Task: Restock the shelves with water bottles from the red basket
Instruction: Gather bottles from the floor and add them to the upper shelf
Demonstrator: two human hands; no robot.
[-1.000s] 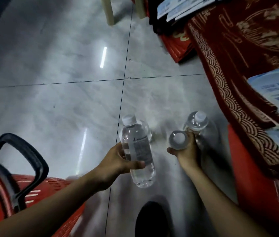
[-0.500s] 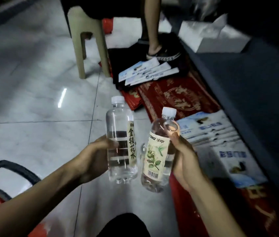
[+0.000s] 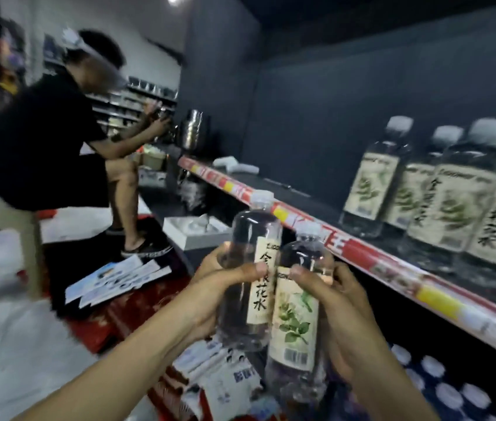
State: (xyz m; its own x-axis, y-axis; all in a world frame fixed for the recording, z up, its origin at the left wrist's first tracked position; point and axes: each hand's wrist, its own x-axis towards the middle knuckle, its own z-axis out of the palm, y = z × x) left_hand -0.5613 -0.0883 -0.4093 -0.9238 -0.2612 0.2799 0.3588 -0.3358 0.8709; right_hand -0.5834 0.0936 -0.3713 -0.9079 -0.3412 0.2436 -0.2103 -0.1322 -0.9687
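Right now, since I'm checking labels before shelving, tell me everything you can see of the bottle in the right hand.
The right-hand bottle is clear plastic with a white screw cap and a cream label showing a green leafy sprig and a barcode low down. It holds clear liquid, stands nearly upright, and is gripped by the right hand, thumb across the label's top. It sits close against the left-hand bottle, in front of the shelf edge.

Clear glossy plastic bottles (image 3: 249,278), matt paper labels (image 3: 296,323); matt dark shelf (image 3: 316,205); glossy floor tiles (image 3: 12,344).
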